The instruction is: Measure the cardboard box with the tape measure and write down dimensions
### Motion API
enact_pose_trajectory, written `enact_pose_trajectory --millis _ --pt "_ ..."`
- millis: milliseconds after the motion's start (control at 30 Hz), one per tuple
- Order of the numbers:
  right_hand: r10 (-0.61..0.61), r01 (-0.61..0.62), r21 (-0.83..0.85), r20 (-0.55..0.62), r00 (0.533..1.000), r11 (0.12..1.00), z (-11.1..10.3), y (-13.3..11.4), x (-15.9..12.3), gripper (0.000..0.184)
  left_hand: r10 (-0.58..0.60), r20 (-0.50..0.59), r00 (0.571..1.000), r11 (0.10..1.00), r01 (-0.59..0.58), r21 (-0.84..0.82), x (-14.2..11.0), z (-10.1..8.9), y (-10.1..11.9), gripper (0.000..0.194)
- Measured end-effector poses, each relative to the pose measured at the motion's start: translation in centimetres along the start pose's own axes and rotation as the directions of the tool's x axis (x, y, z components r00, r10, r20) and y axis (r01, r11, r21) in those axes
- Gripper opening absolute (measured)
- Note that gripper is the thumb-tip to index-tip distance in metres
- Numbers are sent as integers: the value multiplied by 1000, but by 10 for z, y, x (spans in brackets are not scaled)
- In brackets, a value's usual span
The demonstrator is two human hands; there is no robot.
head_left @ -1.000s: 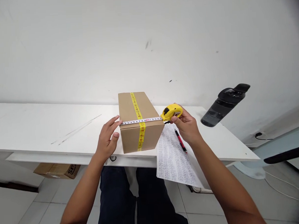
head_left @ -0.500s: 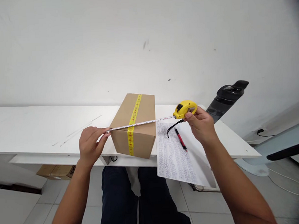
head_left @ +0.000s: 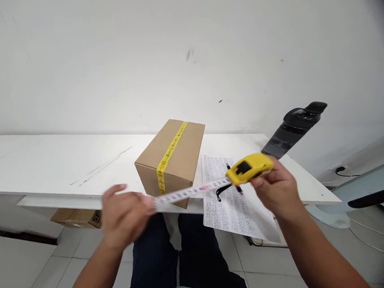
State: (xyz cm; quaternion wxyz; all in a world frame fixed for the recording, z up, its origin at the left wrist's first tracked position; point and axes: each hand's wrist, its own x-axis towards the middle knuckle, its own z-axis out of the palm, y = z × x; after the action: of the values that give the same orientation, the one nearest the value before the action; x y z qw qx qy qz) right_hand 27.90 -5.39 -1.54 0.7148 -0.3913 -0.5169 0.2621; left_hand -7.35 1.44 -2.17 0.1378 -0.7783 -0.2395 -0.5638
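My right hand [head_left: 278, 189] is closed around a yellow tape measure [head_left: 252, 167] with a black button and a black wrist strap. Its white blade [head_left: 187, 193] stretches leftward, in front of the near face of a brown cardboard box [head_left: 176, 153] sealed with yellow printed tape. Slightly blurred, my left hand [head_left: 125, 215] pinches the blade's free end between thumb and finger. Both hands are in the air, nearer to me than the box. The box stands turned at an angle on the white table [head_left: 94, 159], overhanging its front edge.
Sheets covered in handwriting [head_left: 227, 214] lie right of the box, with a black and red pen [head_left: 239, 188] on them, partly hidden by the tape measure. A dark bottle [head_left: 290, 131] stands behind my right hand. Another carton [head_left: 76, 218] is beneath the table.
Both hands have moved toward me with the tape measure, and the blade has come off the box's top edge. The box has rotated slightly.
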Motion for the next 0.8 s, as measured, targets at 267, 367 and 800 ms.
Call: enact_pose_trajectory --millis 267,367,800 --pt "74 -71 -28 106 992 997 44 -13 -30 44 157 -195 968 947 -204 -249 -5 75 81 61" --pt "63 -64 -41 -14 998 997 35 -1 -24 48 52 -93 994 987 -65 -149 6 84 85 77" --pt "118 -122 6 -306 945 992 -4 32 17 50 33 123 992 999 -37 30 3 23 -18 40"
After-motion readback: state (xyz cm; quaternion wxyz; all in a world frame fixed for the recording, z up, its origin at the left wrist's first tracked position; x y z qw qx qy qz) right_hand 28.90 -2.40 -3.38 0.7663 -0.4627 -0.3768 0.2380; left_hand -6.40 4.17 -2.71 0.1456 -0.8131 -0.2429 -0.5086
